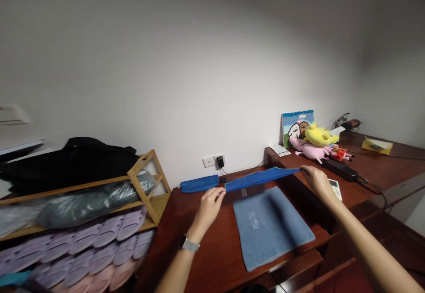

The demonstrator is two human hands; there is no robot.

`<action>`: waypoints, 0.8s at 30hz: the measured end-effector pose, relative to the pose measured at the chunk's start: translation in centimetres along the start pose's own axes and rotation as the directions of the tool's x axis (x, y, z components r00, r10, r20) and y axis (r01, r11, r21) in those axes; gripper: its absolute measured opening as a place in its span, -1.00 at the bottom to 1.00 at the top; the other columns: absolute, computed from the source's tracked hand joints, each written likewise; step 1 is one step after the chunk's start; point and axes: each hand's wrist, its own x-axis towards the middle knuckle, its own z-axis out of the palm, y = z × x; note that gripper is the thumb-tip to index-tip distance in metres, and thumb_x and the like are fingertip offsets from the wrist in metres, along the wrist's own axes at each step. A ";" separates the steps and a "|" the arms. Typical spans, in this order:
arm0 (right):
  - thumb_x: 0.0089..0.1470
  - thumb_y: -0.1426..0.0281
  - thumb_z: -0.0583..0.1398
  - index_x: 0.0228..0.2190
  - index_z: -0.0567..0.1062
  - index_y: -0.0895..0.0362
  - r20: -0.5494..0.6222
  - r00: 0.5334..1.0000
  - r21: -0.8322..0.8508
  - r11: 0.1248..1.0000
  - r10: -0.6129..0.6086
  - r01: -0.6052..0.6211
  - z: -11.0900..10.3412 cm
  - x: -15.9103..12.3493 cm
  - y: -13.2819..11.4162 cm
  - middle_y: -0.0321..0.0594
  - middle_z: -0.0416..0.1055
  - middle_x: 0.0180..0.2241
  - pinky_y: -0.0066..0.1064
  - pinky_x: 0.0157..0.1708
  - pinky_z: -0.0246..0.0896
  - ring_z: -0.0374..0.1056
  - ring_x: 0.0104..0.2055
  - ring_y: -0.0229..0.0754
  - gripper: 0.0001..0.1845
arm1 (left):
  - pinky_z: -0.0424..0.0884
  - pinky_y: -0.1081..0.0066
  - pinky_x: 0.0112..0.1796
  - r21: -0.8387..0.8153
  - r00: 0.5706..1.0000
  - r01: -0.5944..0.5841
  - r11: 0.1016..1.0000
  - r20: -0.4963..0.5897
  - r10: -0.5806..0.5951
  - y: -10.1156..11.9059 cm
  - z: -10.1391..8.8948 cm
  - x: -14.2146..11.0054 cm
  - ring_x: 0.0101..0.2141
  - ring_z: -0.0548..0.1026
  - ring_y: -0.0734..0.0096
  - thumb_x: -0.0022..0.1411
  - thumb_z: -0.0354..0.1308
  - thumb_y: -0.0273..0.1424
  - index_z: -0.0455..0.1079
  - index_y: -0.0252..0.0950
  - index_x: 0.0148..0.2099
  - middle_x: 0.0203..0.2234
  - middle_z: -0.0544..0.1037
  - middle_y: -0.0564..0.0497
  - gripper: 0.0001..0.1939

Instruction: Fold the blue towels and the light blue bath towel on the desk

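Observation:
A darker blue cloth (262,179) hangs stretched in a narrow band between my two hands, above the back of the reddish-brown desk. My left hand (211,200), with a watch at the wrist, pinches its left end. At the other end, my right hand (314,179) grips the cloth's corner, slightly higher. Below the band, a grey-blue towel (265,231) with pale lettering lies flat on the desk, partly in shadow. A folded blue cloth (199,183) rests along the wall, just beyond my left hand.
Left stands a wooden rack (156,202) with lilac slippers (86,240) and a black bag (73,160). A plug (220,162) sits in the wall socket. On the raised right desk are plush toys (315,144), a picture (292,122), a black adapter (341,170) and cables.

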 end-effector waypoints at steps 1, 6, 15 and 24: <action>0.31 0.29 -0.02 -0.06 0.56 0.13 0.025 1.000 -0.025 1.000 0.010 -0.010 0.8 -2.2 0.6 0.00 0.60 -0.13 -0.27 -0.16 0.37 0.53 -0.14 -0.01 -0.59 | 0.53 0.23 -0.06 -0.009 1.000 -0.002 1.000 0.007 0.002 0.0 1.3 -1.9 -0.15 0.60 0.22 0.47 0.02 -0.26 0.54 -0.20 -0.10 -0.20 0.65 -0.06 -0.73; 0.21 0.45 -0.01 -0.02 0.54 0.09 0.227 0.957 -0.145 0.978 0.179 -0.148 5.8 -15.2 3.8 -0.02 0.57 -0.08 -0.33 -0.19 0.36 0.54 -0.12 -0.05 -0.58 | 0.53 0.29 -0.09 0.004 0.980 0.081 0.997 0.180 -0.081 0.4 9.5 -14.3 -0.17 0.57 0.29 0.51 -0.09 -0.37 0.50 -0.16 -0.12 -0.21 0.61 -0.03 -0.69; 0.25 0.35 -0.01 -0.06 0.55 0.02 0.447 0.813 -0.061 0.919 0.374 -0.389 9.6 -22.7 6.5 -0.10 0.57 -0.11 -0.36 -0.15 0.30 0.53 -0.08 -0.06 -0.61 | 0.56 0.27 -0.14 0.140 0.979 0.039 0.989 0.193 -0.066 0.0 14.9 -22.9 -0.19 0.60 0.26 0.48 -0.13 -0.46 0.47 -0.13 -0.06 -0.21 0.60 -0.03 -0.68; 0.22 0.45 -0.06 -0.13 0.58 0.10 0.365 0.861 -0.279 0.924 0.355 -0.263 11.5 -25.0 6.6 0.03 0.52 -0.10 -0.27 -0.13 0.30 0.46 -0.07 0.02 -0.56 | 0.56 0.27 -0.26 0.194 0.987 -0.108 0.975 0.137 0.083 -1.4 16.6 -24.7 -0.31 0.61 0.23 0.44 -0.11 -0.45 0.45 -0.12 -0.14 -0.31 0.62 -0.04 -0.71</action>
